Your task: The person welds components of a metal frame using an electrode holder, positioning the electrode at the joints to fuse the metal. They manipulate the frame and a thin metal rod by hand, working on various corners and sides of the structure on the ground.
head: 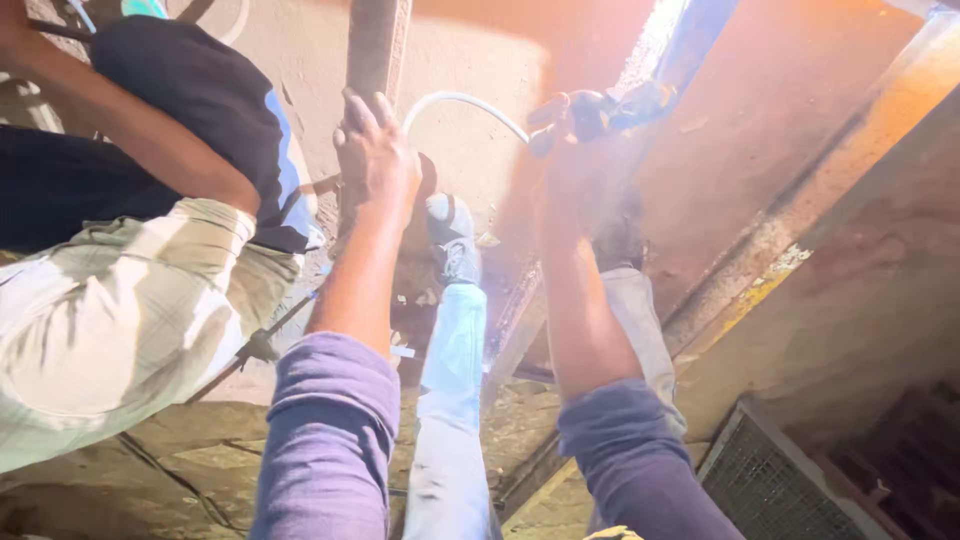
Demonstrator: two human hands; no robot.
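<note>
Dark pipe (372, 45), top cut off, under flat spread left hand (375, 150); glare-blurred right hand (570, 165), grip unclear.

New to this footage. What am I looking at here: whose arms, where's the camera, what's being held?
There is one picture, taken from a camera worn on a person's head and looking down past their own arms. Both arms wear rolled-up purple sleeves. The left hand rests flat against a dark upright metal post. The right hand grips a dark handheld tool, from which a thin white curved hose arcs over towards the post. Strong orange glare washes over that hand, so the exact grip is hard to read. Below are the person's legs in light blue jeans and a grey dusty shoe, standing on a rough concrete floor. At left a second person crouches in a black top and pale checked trousers. A metal mesh grille sits at bottom right.
</note>
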